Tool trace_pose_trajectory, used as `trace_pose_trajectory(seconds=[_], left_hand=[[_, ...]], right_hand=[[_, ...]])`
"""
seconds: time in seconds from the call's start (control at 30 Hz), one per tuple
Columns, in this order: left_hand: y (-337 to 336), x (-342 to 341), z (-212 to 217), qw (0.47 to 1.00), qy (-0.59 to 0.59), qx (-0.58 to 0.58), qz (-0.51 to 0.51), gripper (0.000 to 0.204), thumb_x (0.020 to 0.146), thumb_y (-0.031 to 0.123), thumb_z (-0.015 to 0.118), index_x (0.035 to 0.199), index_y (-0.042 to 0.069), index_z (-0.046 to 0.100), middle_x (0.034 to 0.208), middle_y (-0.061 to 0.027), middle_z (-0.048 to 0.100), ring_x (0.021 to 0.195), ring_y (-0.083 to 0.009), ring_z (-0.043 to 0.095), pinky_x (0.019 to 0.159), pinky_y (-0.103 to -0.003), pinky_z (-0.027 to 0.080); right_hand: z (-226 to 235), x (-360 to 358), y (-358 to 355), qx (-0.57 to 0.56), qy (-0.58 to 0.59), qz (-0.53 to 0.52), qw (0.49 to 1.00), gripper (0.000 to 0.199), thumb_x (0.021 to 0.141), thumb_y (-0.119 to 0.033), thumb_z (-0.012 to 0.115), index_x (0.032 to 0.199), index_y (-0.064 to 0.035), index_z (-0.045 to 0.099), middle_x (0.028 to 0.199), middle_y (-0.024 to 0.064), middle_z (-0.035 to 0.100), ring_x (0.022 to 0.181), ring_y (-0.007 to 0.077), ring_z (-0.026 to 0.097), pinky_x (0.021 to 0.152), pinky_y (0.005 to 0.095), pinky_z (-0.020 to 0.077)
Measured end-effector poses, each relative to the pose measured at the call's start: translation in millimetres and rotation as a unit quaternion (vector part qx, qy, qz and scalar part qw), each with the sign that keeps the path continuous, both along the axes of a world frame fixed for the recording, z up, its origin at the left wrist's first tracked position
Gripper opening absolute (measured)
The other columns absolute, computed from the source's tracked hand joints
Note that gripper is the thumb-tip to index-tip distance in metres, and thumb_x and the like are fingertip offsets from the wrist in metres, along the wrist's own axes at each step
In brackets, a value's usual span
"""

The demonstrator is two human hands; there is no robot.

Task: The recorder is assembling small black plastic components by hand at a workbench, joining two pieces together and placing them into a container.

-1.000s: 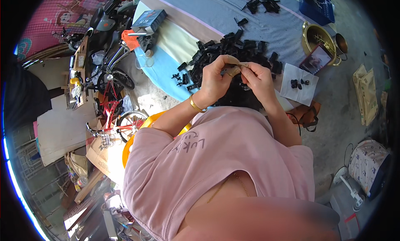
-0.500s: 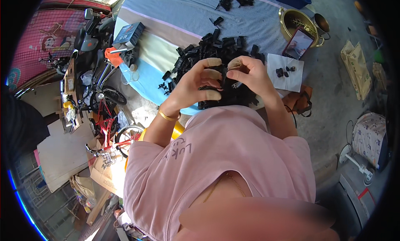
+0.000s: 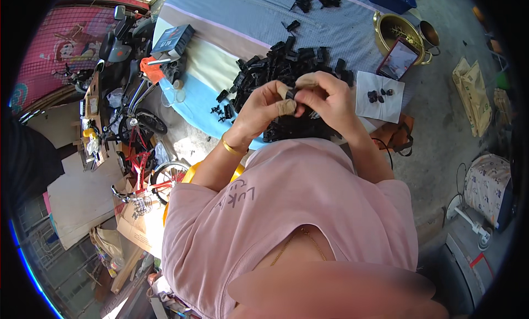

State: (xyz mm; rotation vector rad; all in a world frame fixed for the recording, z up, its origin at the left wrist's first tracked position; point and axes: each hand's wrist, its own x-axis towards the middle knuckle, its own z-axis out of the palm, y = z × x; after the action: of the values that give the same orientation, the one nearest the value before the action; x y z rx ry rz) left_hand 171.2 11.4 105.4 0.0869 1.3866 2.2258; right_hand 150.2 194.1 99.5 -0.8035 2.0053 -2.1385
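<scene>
Black parts (image 3: 263,71) lie in a dense, tangled heap on the cloth-covered surface (image 3: 223,21), right in front of the person from where I stand; they point every which way, sharing no common axis. Over the near side of that heap, the two hands meet, tan wraps on some of their fingertips. The left hand (image 3: 260,108) is curled narrow, thumb and forefinger pinching a small dark piece. The right hand (image 3: 329,97) comes in from the other side, its thumb and forefinger also drawn close together at the piece; whether they grip it too, I can't tell. Beyond the right hand, a white sheet (image 3: 392,110) carries several little dark bits, and just past it sits a phone (image 3: 398,60), its long axis slanting. Smallest of all, that dark piece (image 3: 291,94) sits between the two sets of fingertips, mostly hidden by them, so I can't make out its long axis or which way it points.
</scene>
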Motion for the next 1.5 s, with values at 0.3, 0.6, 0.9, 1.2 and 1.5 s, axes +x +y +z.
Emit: trace_pose_trajectory(seconds=[0.3,0.6,0.9,1.2,1.5], left_hand=[[16.9,0.7,10.6,0.971,0.087,-0.162,0.152,0.025,0.079,-0.003,0.060,0.101,-0.003,0.048,0.086,-0.0060,0.058,0.079,-0.0120,0.059,0.070,-0.024,0.050],[16.3,1.4,-6.7,0.922,0.218,-0.240,0.210,0.021,0.075,-0.002,0.064,0.095,-0.002,0.059,0.083,-0.0053,0.060,0.074,-0.0103,0.059,0.063,-0.022,0.048],[2.7,-10.0,-16.1,0.825,0.314,-0.450,0.137,0.023,0.070,0.000,0.067,0.091,0.003,0.060,0.083,-0.0114,0.060,0.070,-0.0212,0.061,0.061,-0.027,0.049],[-7.8,-17.7,-33.4,0.782,0.331,-0.526,0.038,0.032,0.067,0.006,0.068,0.097,0.005,0.061,0.095,-0.0103,0.061,0.093,-0.0261,0.054,0.081,-0.034,0.044],[-22.1,-26.8,-42.3,0.910,0.144,-0.350,0.171,0.030,0.080,0.009,0.062,0.107,-0.001,0.056,0.104,-0.0090,0.059,0.099,-0.0184,0.055,0.086,-0.027,0.042]], right_hand=[[-1.2,6.5,-4.6,0.053,-0.061,-0.068,0.994,0.013,0.086,-0.011,0.056,0.089,0.0012,0.060,0.068,0.0006,0.058,0.058,0.0030,0.048,0.054,0.0164,0.0386],[-5.0,4.3,-8.7,0.100,-0.079,-0.067,0.990,0.014,0.086,-0.014,0.055,0.085,-0.0013,0.061,0.062,-0.0009,0.056,0.051,0.0017,0.043,0.046,0.0167,0.0322],[-40.4,-60.9,-5.0,0.162,-0.179,0.132,0.961,0.016,0.082,-0.014,0.058,0.084,0.0006,0.063,0.063,0.0002,0.056,0.053,0.0047,0.047,0.050,0.0198,0.0371],[-125.3,-204.2,-56.8,0.557,0.084,-0.118,0.818,0.042,0.074,-0.006,0.051,0.115,-0.0131,0.048,0.087,0.0161,0.063,0.081,0.0333,0.061,0.065,0.0435,0.0474],[-164.2,-218.4,-31.2,0.596,0.173,-0.125,0.774,0.013,0.076,-0.012,0.050,0.080,-0.0086,0.061,0.081,0.0148,0.063,0.076,0.0314,0.061,0.064,0.0430,0.0478]])
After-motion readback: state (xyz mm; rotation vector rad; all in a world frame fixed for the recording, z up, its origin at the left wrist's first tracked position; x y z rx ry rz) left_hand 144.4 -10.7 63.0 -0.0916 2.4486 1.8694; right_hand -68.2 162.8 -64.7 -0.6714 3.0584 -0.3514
